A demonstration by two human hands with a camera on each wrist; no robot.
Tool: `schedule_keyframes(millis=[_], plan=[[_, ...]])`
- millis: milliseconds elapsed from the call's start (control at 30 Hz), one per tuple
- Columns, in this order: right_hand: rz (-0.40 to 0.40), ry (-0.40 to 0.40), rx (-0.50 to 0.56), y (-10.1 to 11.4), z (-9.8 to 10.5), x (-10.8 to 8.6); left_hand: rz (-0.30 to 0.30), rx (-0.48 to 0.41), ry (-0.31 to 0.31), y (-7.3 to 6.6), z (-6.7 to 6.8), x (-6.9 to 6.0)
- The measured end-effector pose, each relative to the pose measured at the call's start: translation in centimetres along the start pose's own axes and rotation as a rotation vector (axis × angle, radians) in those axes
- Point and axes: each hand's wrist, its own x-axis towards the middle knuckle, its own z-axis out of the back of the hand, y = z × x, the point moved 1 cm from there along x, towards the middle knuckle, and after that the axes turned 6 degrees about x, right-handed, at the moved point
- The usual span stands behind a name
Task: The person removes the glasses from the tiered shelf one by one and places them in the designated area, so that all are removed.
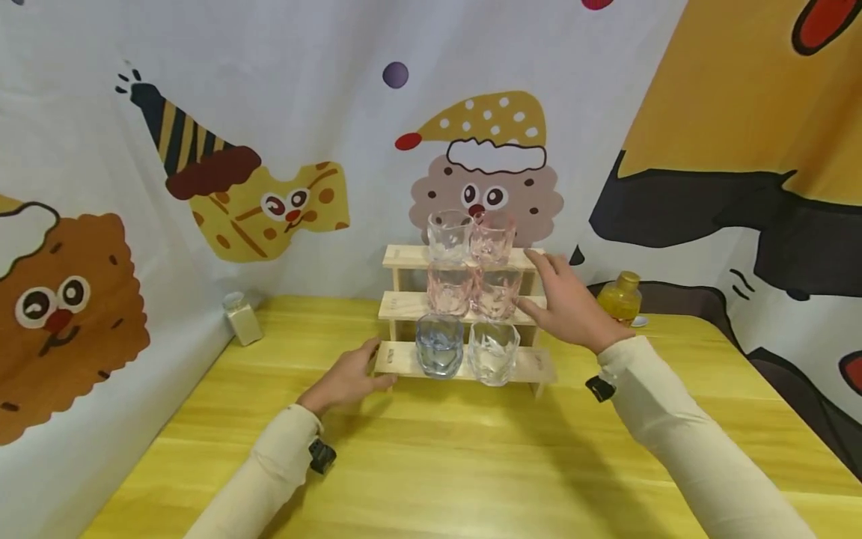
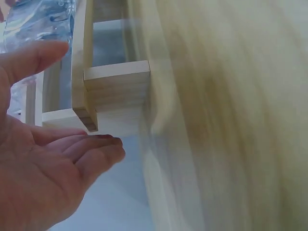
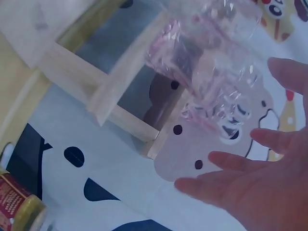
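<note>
A three-tier wooden display stand [image 1: 404, 305] stands on the table against the backdrop, with faceted glasses in pairs on its steps. The bottom step bears a blue glass [image 1: 440, 346] and a clear glass [image 1: 494, 353]. Two pink glasses [image 1: 450, 290] occupy the middle step; a clear glass [image 1: 449, 238] and a pink glass [image 1: 492, 238] top the stand. My left hand [image 1: 348, 378] is at the left end of the bottom step, thumb apart from the fingers; contact is unclear. Beside the upper steps' right end, my right hand [image 1: 569, 303] has its fingers extended, holding nothing.
On the right, behind my right hand, is a yellow bottle [image 1: 619, 299]. A small pale jar [image 1: 242, 320] stands at the table's left back edge. The yellow wood-grain table [image 1: 431, 457] meets a cartoon-printed cloth [image 1: 364, 97] at its back and sides.
</note>
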Motion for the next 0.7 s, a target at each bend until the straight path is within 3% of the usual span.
schedule_keyframes(millis=[133, 300, 700], plan=[[-0.038, -0.006, 0.095, -0.4, 0.5, 2.5, -0.018, -0.033, -0.018, 0.1, 0.1, 0.4], [-0.065, -0.028, 0.193, -1.0, 0.5, 5.0, 0.007, -0.048, -0.046, 0.1, -0.1, 1.0], [-0.208, -0.017, 0.393, -1.2, 0.6, 9.1, 0.049, -0.004, -0.022, 0.0, 0.2, 1.3]])
